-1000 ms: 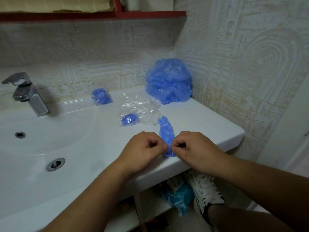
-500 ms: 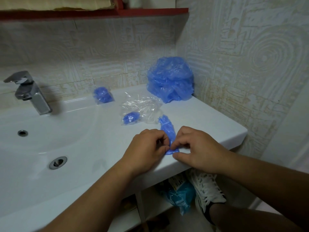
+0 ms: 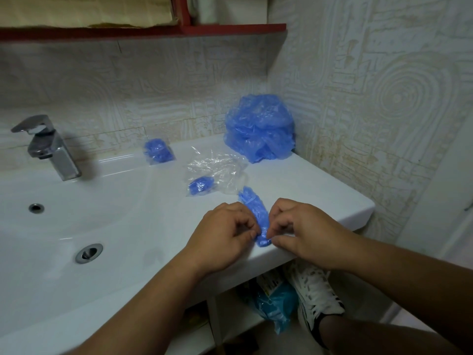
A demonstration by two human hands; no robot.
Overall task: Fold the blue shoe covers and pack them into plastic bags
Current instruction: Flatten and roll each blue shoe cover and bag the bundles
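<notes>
A narrow folded blue shoe cover (image 3: 254, 212) lies on the white sink counter (image 3: 307, 190) near its front edge. My left hand (image 3: 225, 237) and my right hand (image 3: 302, 231) pinch its near end from either side with curled fingers. Behind it a clear plastic bag (image 3: 217, 172) holds a small folded blue cover (image 3: 201, 185). Another packed bag of blue cover (image 3: 158, 151) sits by the back wall. A big pile of loose blue shoe covers (image 3: 259, 129) fills the back right corner.
The sink basin (image 3: 76, 213) with its drain (image 3: 89, 252) lies to the left, a chrome faucet (image 3: 48, 147) behind it. A red shelf (image 3: 143, 32) hangs overhead. Below the counter are a blue packet (image 3: 275, 303) and my white shoe (image 3: 317, 295).
Both hands have shifted slightly along the near end of the shoe cover, the right fingers curling in tighter; the cover stays flat on the counter.
</notes>
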